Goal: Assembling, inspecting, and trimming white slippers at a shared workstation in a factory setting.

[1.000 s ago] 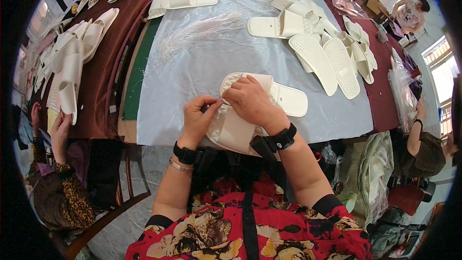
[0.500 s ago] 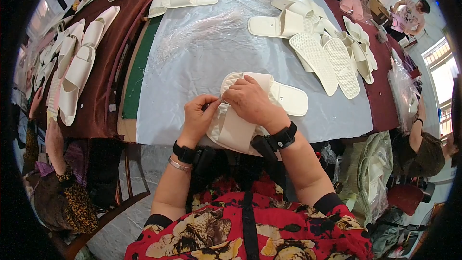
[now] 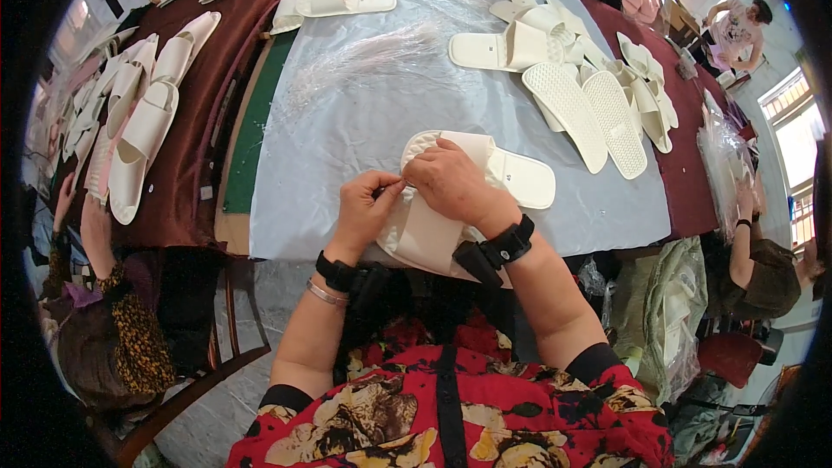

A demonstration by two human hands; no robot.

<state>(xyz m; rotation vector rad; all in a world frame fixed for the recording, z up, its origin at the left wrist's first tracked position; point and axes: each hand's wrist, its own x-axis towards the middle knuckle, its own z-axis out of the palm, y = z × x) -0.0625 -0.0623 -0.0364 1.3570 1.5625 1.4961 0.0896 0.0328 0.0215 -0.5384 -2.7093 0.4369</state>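
Two cream slide slippers lie side by side in front of me at the table's near edge. One slipper [image 3: 524, 178] is farther off, with its heel to the right; the other slipper [image 3: 425, 234] is nearer and partly covered by my right forearm. My left hand [image 3: 366, 204] is closed in a pinch at the left of the pair, thumb against forefinger. Just beside it, my right hand [image 3: 455, 182] curls over the slippers with its fingertips meeting the left ones. Whatever the fingertips hold is too small or hidden to make out.
A bundle of thin see-through strands [image 3: 373, 56] lies on the pale blue sheet [image 3: 329, 156]. Loose slippers [image 3: 598, 117] pile up at the right, more slippers [image 3: 143, 147] at the left. Co-workers' hands [image 3: 94, 225] work at the left table; another person [image 3: 754, 238] sits at the right.
My hands stay at nearly the same place with fingertips together. The whole view has shifted slightly. At the far right, a co-worker has lifted the pink slippers in their bag.
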